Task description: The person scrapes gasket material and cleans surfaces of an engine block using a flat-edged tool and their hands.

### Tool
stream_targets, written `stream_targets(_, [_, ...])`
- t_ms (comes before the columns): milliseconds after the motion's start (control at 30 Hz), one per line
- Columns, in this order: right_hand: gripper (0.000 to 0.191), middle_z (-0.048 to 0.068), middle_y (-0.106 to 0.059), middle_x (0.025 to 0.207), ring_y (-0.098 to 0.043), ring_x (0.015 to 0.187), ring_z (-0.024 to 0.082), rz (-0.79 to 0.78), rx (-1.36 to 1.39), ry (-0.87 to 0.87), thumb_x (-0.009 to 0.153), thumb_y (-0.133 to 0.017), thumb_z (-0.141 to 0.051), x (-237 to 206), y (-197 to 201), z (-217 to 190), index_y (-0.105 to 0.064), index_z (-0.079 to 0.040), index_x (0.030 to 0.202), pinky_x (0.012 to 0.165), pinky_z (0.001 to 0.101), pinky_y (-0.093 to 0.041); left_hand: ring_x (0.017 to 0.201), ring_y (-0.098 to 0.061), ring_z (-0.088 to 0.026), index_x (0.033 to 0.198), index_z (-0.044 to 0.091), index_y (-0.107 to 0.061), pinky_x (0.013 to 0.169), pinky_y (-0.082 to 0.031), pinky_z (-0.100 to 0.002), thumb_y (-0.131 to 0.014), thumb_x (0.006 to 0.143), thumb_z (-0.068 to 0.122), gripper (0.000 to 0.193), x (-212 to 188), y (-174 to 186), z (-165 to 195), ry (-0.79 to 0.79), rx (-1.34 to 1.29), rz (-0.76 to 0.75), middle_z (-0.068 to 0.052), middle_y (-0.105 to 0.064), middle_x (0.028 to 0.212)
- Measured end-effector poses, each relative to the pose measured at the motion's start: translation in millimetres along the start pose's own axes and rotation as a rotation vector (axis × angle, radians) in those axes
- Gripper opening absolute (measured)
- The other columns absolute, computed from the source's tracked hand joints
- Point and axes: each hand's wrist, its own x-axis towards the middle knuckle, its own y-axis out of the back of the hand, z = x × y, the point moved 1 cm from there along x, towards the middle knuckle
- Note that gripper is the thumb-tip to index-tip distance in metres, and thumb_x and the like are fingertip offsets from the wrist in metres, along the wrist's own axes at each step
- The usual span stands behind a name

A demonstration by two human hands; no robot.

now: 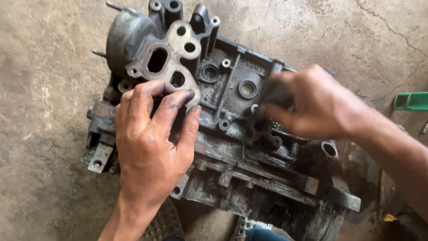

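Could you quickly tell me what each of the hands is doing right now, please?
Left hand: open, fingers spread, resting on the engine block.
Right hand: closed on a dark, blurred object pressed against the block.

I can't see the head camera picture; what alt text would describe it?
A grimy engine block lies on a cracked concrete floor, seen from above. The person's left hand rests on its pale flanged housing, while the blurred right hand presses something dark, hard to identify, against the block's face. A green object sits at the right edge.
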Motion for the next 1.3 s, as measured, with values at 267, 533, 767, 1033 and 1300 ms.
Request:
stream_targets(267, [0.024,0.006,-0.08,0.09,-0.076,0.068,0.015,-0.262,-0.003,0.35,0.091,-0.064,-0.03,1,7,34,-0.07,-0.012,0.106,0.059,0.0277,-0.064,0.115,-0.058,-0.031,0.118,0.004,-0.072,0.099,-0.045,-0.046,-0.08,0.096,0.018,0.027,3,1,2,-0.019,0.012,0.009,-0.012,-0.06,0.118])
stream_targets(533, [0.018,0.003,-0.078,0.083,-0.073,0.066,0.015,-0.325,-0.122,0.468,0.094,-0.064,-0.032,7,6,50,-0.071,-0.015,0.098,0.058,0.0296,-0.062,0.116,-0.059,-0.031,0.119,0.005,-0.072,0.1,-0.045,-0.046,-0.08,0.095,0.018,0.029,-10,-5,-7,-0.012,0.014,0.006,-0.012,-0.06,0.12])
stream_targets(767, [0.022,0.0,-0.075,0.086,-0.069,0.068,0.014,-0.476,-0.311,0.378,0.096,-0.059,-0.036,7,10,53,-0.071,-0.018,0.099,0.064,0.0262,-0.063,0.111,-0.06,-0.03,0.112,0.002,-0.073,0.101,-0.043,-0.045,-0.079,0.099,0.016,0.019,14,3,18,-0.246,0.153,0.01,-0.014,-0.069,0.112])
stream_targets(1033, [0.026,0.013,-0.078,0.098,-0.076,0.077,0.021,-0.184,-0.153,0.845,0.097,-0.063,-0.025,11,15,15,-0.069,-0.006,0.113,0.067,0.0308,-0.067,0.111,-0.061,-0.033,0.091,-0.002,-0.076,0.099,-0.039,-0.047,-0.072,0.083,0.014,0.018,11,-36,72,0.006,-0.057,-0.385,-0.017,-0.072,0.103])
stream_targets(1300, [0.029,0.006,-0.081,0.097,-0.076,0.079,0.019,-0.453,-0.354,0.357,0.097,-0.061,-0.031,5,17,3,-0.07,-0.015,0.121,0.069,0.0305,-0.066,0.117,-0.057,-0.037,0.08,0.001,-0.076,0.104,-0.036,-0.053,-0.08,0.075,0.019,0.019,1,-51,94,0.046,0.04,-0.169,-0.018,-0.07,0.104])
